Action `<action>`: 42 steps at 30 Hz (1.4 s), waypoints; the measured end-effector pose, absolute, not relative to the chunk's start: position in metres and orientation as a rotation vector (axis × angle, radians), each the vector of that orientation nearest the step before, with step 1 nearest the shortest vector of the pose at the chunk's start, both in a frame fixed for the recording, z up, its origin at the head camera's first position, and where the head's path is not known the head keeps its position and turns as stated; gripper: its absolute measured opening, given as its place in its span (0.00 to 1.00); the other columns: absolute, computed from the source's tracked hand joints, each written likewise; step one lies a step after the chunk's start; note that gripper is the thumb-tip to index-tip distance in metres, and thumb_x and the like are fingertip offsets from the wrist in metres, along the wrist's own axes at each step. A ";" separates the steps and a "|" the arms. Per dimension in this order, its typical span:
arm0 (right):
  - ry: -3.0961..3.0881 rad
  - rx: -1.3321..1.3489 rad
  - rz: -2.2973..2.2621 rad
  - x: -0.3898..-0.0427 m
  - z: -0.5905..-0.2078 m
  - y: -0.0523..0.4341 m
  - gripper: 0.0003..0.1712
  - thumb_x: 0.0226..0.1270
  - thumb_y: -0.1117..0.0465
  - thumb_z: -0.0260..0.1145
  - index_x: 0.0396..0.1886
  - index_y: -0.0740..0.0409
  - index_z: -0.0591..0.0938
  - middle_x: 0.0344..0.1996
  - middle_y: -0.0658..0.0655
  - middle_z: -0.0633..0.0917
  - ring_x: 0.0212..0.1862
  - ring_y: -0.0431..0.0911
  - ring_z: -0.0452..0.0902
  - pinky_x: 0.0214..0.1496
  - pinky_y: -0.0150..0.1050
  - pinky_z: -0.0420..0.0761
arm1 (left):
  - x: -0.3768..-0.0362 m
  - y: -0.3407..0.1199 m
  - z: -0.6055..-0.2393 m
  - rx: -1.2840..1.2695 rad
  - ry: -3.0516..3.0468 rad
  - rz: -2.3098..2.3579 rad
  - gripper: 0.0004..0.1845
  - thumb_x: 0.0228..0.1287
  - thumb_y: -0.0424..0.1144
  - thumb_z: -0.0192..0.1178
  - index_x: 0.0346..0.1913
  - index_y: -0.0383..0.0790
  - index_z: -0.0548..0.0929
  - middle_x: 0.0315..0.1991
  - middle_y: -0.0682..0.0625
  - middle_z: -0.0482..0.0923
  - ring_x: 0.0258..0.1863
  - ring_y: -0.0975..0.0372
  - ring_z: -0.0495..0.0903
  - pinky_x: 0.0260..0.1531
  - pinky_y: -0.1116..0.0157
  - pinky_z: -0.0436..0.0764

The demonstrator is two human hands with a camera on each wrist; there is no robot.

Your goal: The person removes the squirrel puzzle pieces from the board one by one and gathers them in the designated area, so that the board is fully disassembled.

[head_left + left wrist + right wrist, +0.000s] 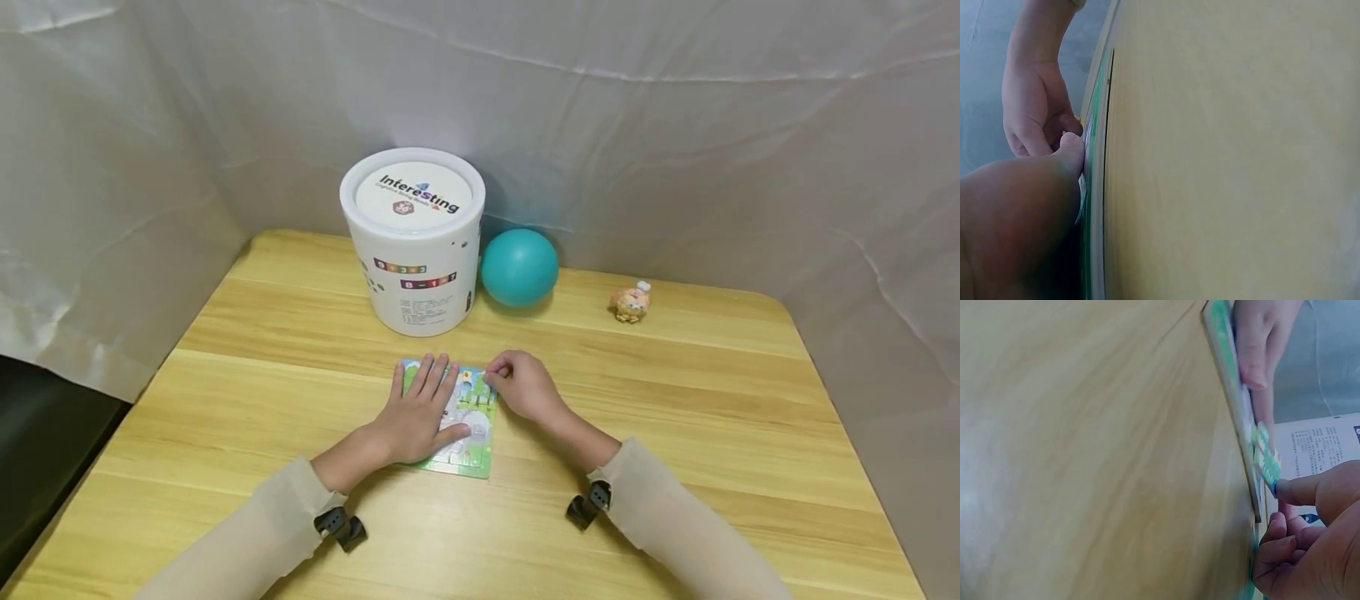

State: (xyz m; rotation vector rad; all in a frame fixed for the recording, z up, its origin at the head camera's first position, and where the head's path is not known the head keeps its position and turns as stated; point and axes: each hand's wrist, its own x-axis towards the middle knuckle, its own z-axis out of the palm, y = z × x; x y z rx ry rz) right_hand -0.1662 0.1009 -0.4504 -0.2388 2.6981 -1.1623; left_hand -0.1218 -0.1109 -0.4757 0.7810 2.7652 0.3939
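Observation:
A small jigsaw puzzle board (pixel 453 471) with a green border and a picture of trees lies on the table. Spread fingers of my left hand (pixel 412 421) rest flat across its left part and hide much of the picture. At the board's upper right corner, my right hand (pixel 528 390) pinches a puzzle piece (pixel 1267 461) between thumb and forefinger. That green and white piece is tilted up from the board's surface in the right wrist view. From the left wrist camera, the left thumb (pixel 1071 150) lies along the board, in front of the right hand.
Behind the board stands a white lidded bucket (pixel 423 283) with printed lettering. A teal ball (pixel 520 268) sits beside it, and a small orange animal figurine (pixel 630 302) is farther right. Pale cloth (pixel 675 150) hangs around the wooden table (pixel 675 375).

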 end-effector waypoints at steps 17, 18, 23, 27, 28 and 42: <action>2.617 -0.212 -1.286 -0.170 -0.453 0.107 0.03 0.67 0.63 0.73 0.35 0.58 0.87 0.28 0.51 0.84 0.31 0.44 0.76 0.33 0.35 0.76 | -0.122 -0.110 -0.473 0.785 2.761 0.369 0.51 0.75 0.69 0.40 0.82 0.35 0.36 0.82 0.37 0.27 0.80 0.44 0.27 0.70 0.35 0.25; 2.613 -0.213 -1.292 -0.170 -0.453 0.108 0.03 0.67 0.63 0.73 0.35 0.58 0.87 0.28 0.51 0.84 0.31 0.44 0.76 0.33 0.35 0.76 | -0.122 -0.110 -0.473 0.783 2.760 0.364 0.51 0.75 0.69 0.40 0.82 0.36 0.36 0.82 0.37 0.27 0.80 0.44 0.26 0.70 0.35 0.25; 2.584 -0.202 -1.325 -0.170 -0.453 0.108 0.03 0.67 0.63 0.73 0.37 0.58 0.88 0.29 0.51 0.85 0.32 0.44 0.76 0.35 0.36 0.77 | -0.123 -0.110 -0.473 0.773 2.753 0.347 0.52 0.75 0.70 0.39 0.82 0.36 0.35 0.82 0.38 0.26 0.80 0.44 0.25 0.71 0.35 0.25; 2.554 -0.188 -1.346 -0.170 -0.452 0.109 0.04 0.67 0.63 0.72 0.38 0.58 0.89 0.30 0.51 0.86 0.33 0.43 0.77 0.36 0.35 0.77 | -0.122 -0.110 -0.473 0.772 2.750 0.353 0.51 0.75 0.70 0.39 0.82 0.36 0.34 0.81 0.38 0.25 0.80 0.44 0.25 0.70 0.35 0.25; 2.544 -0.185 -1.353 -0.171 -0.451 0.109 0.04 0.68 0.63 0.72 0.38 0.58 0.90 0.30 0.51 0.86 0.33 0.43 0.77 0.36 0.35 0.77 | -0.122 -0.110 -0.472 0.770 2.748 0.357 0.51 0.75 0.70 0.39 0.82 0.36 0.34 0.81 0.38 0.25 0.80 0.44 0.25 0.70 0.35 0.25; 2.382 -0.132 -1.439 -0.182 -0.437 0.146 0.09 0.72 0.59 0.69 0.45 0.59 0.88 0.35 0.56 0.87 0.32 0.49 0.76 0.30 0.37 0.77 | -0.122 -0.110 -0.472 0.760 2.737 0.372 0.51 0.75 0.69 0.39 0.82 0.37 0.34 0.82 0.39 0.25 0.80 0.45 0.24 0.70 0.36 0.22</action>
